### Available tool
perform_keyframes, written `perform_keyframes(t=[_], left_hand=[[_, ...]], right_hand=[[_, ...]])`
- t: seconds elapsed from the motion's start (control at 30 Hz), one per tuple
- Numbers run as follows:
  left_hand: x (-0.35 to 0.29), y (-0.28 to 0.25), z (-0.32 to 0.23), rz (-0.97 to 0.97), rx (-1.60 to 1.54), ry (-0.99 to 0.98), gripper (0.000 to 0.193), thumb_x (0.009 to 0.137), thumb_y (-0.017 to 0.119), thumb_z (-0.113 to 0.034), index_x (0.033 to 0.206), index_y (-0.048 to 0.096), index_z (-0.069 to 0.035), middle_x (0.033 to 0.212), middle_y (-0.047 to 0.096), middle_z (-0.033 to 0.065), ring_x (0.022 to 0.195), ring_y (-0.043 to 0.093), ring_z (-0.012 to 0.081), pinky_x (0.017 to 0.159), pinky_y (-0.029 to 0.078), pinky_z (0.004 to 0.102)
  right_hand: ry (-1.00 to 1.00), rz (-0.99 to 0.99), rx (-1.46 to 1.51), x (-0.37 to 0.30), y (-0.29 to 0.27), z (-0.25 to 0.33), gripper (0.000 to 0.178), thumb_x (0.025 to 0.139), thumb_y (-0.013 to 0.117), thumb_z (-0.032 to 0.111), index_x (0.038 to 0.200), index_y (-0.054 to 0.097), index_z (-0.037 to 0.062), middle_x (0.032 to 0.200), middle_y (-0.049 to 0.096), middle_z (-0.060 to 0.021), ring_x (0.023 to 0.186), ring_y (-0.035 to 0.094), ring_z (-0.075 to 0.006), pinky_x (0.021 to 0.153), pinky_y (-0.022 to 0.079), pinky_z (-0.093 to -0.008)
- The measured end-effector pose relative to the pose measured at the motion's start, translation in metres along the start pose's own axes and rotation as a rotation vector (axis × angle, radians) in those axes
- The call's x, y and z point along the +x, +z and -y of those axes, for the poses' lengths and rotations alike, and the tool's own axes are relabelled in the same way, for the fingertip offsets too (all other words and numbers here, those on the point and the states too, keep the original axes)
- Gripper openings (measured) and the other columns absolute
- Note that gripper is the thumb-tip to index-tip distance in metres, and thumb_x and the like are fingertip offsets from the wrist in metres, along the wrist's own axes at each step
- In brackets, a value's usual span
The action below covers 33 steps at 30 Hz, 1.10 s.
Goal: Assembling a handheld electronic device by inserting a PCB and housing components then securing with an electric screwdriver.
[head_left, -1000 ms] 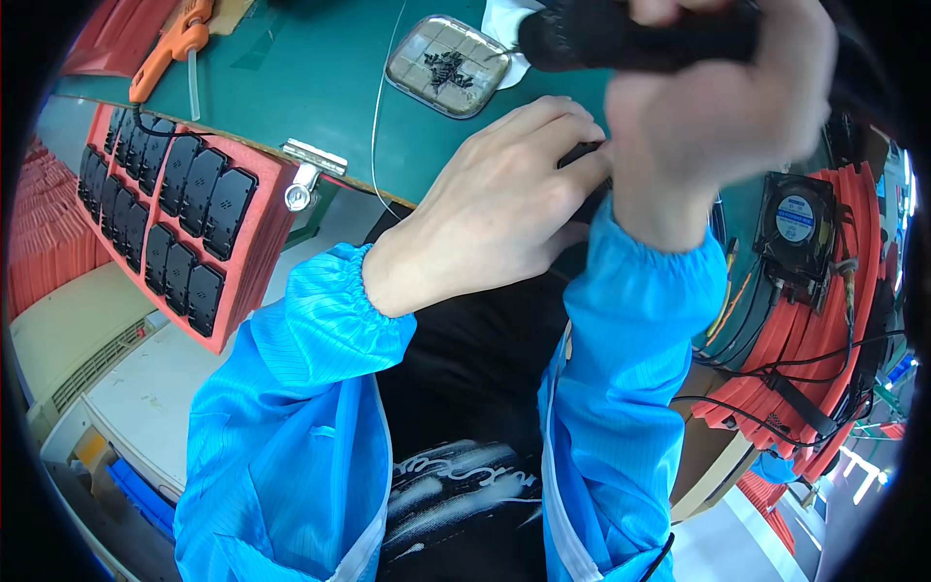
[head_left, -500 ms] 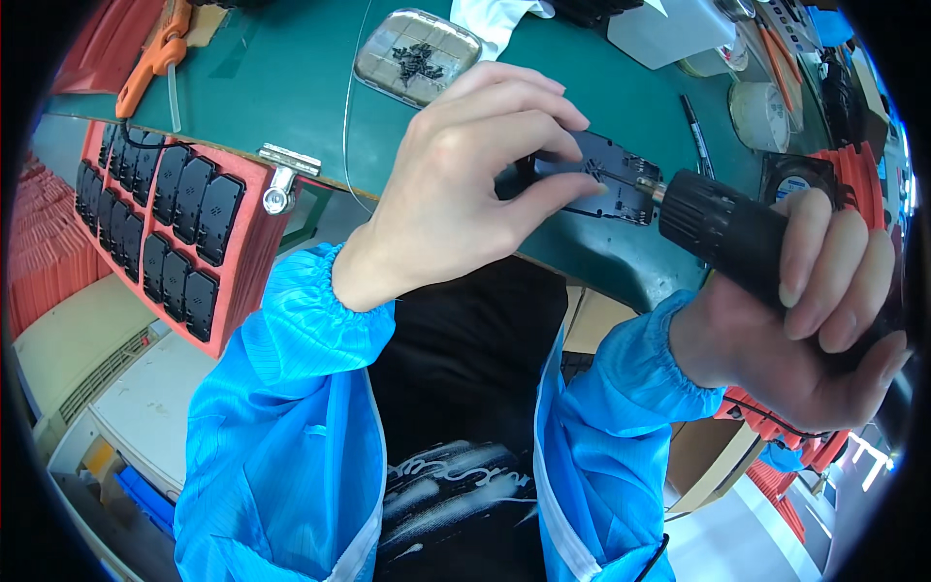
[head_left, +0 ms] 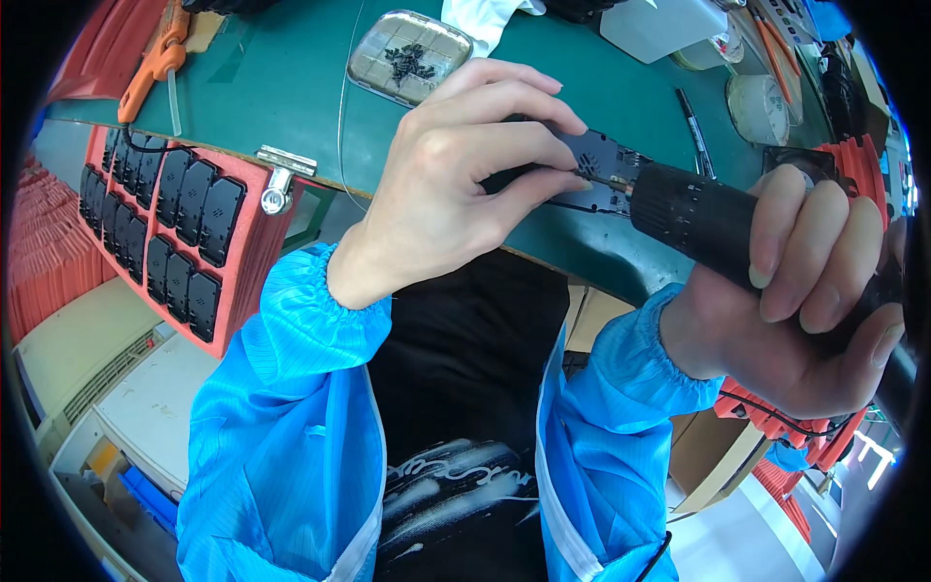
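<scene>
My right hand (head_left: 795, 291) is wrapped round a black electric screwdriver (head_left: 684, 215), which lies nearly level with its bit toward the left. The bit reaches a black plastic housing (head_left: 606, 155) with small perforations. My left hand (head_left: 470, 165) is closed round the housing's left end, thumb and forefinger almost meeting beside the bit's tip. These fingers cover much of the housing, so whatever is at the tip is hidden. Just behind my left hand, a metal tin (head_left: 369, 63) holds a pile of small black screws (head_left: 409, 64).
At the left, a red foam tray (head_left: 254, 238) holds several black housings, beside a metal clip (head_left: 281, 179) on the table edge. An orange glue gun (head_left: 155, 68) lies at the far left. A marker pen (head_left: 693, 131), tape roll (head_left: 756, 109) and white container (head_left: 659, 34) stand toward the right.
The screwdriver and my right hand have shifted left and slightly up, with the bit closer to my left fingertips. My left hand has barely moved and keeps hold of the housing.
</scene>
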<state>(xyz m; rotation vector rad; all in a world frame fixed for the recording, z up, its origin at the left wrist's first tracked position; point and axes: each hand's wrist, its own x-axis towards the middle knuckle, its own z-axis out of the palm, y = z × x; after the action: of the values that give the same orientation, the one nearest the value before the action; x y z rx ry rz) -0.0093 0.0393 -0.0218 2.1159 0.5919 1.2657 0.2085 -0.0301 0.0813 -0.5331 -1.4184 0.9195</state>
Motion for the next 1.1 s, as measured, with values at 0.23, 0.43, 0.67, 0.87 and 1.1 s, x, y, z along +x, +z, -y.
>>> perform_keyframes(t=[0.23,0.43,0.67,0.87,1.1], left_hand=[[0.0,0.0,0.0,-0.008,0.002,-0.001,0.019,0.069,0.088,-0.003,0.084,0.077,-0.006,0.101,0.074,0.0053,0.109,0.068,0.0301,0.088,0.058,0.0407],[0.0,-0.001,0.0,-0.012,-0.002,-0.001,0.018,0.069,0.087,-0.002,0.084,0.077,-0.006,0.101,0.075,0.0053,0.109,0.068,0.0299,0.088,0.058,0.0405],[-0.002,-0.001,-0.002,0.02,-0.027,-0.055,0.017,0.069,0.085,0.001,0.085,0.08,-0.005,0.105,0.076,0.0077,0.114,0.067,0.0316,0.096,0.055,0.0434],[-0.002,0.001,-0.002,0.02,-0.025,-0.04,0.018,0.069,0.085,0.0,0.085,0.08,-0.004,0.105,0.076,0.0079,0.113,0.067,0.0313,0.095,0.055,0.0431],[-0.004,0.002,0.0,0.038,-0.005,-0.041,0.026,0.07,0.088,-0.005,0.095,0.08,-0.005,0.109,0.075,0.008,0.116,0.066,0.0319,0.097,0.054,0.0431]], right_hand=[[-0.103,-0.133,-0.081,0.004,0.019,-0.001,0.014,0.095,0.06,0.029,0.104,0.064,0.0183,0.076,0.057,0.0032,0.058,0.053,-0.0062,0.059,0.042,-0.0254],[-0.086,-0.079,-0.105,0.004,0.02,-0.004,0.016,0.096,0.06,0.029,0.107,0.064,0.0187,0.075,0.056,0.0031,0.059,0.052,-0.0062,0.059,0.042,-0.0251],[-0.091,-0.088,-0.067,0.003,0.019,-0.007,0.019,0.097,0.059,0.03,0.112,0.064,0.0178,0.075,0.054,0.0027,0.058,0.051,-0.0067,0.059,0.041,-0.0255],[-0.112,-0.068,-0.102,0.004,0.02,-0.009,0.024,0.1,0.056,0.03,0.118,0.064,0.0166,0.075,0.052,0.0023,0.058,0.047,-0.0076,0.058,0.039,-0.0272],[-0.134,-0.098,-0.114,0.002,0.017,-0.01,0.026,0.099,0.055,0.029,0.118,0.065,0.0137,0.074,0.05,0.0024,0.058,0.047,-0.0079,0.059,0.039,-0.0276]])
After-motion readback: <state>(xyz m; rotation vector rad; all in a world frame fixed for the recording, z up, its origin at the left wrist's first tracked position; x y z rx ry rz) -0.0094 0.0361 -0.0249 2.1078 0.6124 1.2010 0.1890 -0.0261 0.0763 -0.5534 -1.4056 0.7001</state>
